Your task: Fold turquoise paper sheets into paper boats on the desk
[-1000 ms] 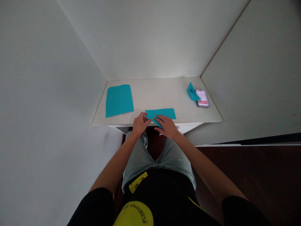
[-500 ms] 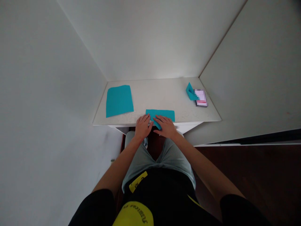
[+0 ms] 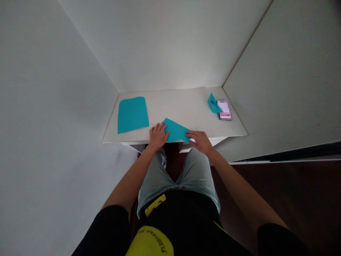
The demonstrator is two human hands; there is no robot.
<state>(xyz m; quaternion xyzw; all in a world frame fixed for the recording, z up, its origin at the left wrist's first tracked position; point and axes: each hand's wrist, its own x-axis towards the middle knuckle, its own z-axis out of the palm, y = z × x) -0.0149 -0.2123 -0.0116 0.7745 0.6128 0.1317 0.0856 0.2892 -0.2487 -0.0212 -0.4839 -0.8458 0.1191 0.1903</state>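
Note:
A folded teal paper [image 3: 176, 130] lies near the front edge of the small white table [image 3: 183, 106], turned at an angle. My left hand [image 3: 157, 135] rests on its left end with fingers stretched flat. At the paper's right corner my right hand [image 3: 201, 140] lies with fingers extended, touching it. Neither hand lifts the paper off the table.
A flat teal sheet [image 3: 132, 113] lies at the table's left. A small folded teal piece [image 3: 212, 103] and a blurred small object [image 3: 224, 110] sit at the back right. White walls close in on three sides. My knees are under the table's front edge.
The folded paper has turned from lying parallel to the table edge to a slanted position. My right hand has slid from the paper's middle to its right corner.

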